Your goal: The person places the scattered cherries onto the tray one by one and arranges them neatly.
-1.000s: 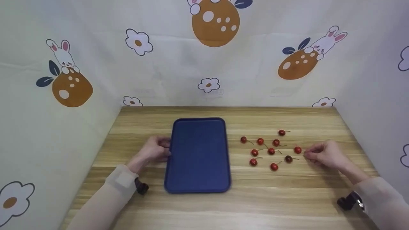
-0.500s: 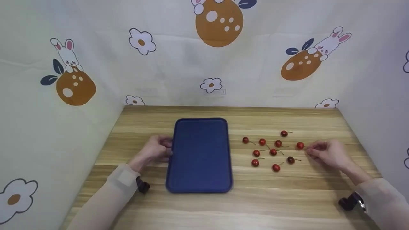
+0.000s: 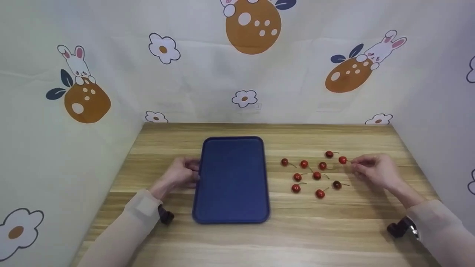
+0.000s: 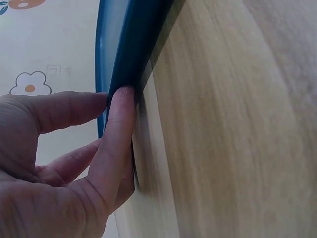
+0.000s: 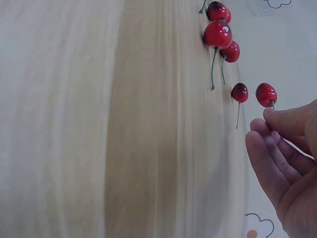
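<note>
My right hand [image 3: 380, 171] pinches the stem of a bright red cherry [image 3: 342, 160] between thumb and fingertip. In the right wrist view this cherry [image 5: 266, 94] hangs off the fingertips, clear of the wooden table. Several other red and dark red cherries [image 3: 316, 175] lie loose to the left of that hand, each with a thin stem. A flat blue tray [image 3: 230, 181] lies left of them, nothing on it. At its left edge my left hand [image 3: 180, 173] holds the rim; the left wrist view shows the fingertips [image 4: 124, 94] right against the tray wall [image 4: 141, 44].
The wooden table [image 3: 237, 243] runs to a pale cloth backdrop [image 3: 200, 78] printed with rabbits, orange fruits and flowers. More of this cloth hangs on the left and right sides. A dark camera [image 3: 400, 228] is strapped to the right wrist, another [image 3: 166, 216] to the left.
The right hand has moved away from the body and slightly left, carrying the pinched cherry from the group's right edge up off the table. The left hand stays at the tray.
</note>
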The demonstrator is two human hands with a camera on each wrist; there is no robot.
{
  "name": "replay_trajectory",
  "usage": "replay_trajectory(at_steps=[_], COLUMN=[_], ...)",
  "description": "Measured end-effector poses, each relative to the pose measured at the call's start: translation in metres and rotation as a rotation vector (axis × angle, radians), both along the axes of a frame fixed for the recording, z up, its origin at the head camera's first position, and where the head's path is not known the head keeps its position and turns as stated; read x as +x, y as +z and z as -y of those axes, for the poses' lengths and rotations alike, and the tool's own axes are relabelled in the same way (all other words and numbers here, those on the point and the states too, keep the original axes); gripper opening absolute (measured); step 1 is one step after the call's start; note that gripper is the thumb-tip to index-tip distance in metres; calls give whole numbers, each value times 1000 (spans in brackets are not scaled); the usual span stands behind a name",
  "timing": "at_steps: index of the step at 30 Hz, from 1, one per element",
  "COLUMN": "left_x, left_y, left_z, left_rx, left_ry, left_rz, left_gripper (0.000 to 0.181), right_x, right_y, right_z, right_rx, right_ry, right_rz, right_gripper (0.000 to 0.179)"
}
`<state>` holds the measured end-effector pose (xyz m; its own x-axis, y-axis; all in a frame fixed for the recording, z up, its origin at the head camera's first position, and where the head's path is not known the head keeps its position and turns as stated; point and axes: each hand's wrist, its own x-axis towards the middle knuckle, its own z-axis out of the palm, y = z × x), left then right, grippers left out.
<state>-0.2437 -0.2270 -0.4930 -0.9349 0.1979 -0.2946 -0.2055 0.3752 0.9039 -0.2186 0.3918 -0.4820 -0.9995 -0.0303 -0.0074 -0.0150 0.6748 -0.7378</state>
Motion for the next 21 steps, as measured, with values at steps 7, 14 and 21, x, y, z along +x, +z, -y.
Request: replay_trajectory(at_steps=[7,14,21], left_x=[0,0,3], left_y=[2,1,4], left_z=[0,-2,-1], left_rx=[9,-63,-33], left_ry=[13,10,9], left_rz=[13,-36,-13], left_gripper=[69,66,69], right_x=[-7,-14,-25], right_y=[3,5,10], right_z=[13,30,51], right_rx=[-105,-232,-326], right_ry=[-6,-20,-21], right_rz=[-32,-41,-28], right_gripper=[30,36,38])
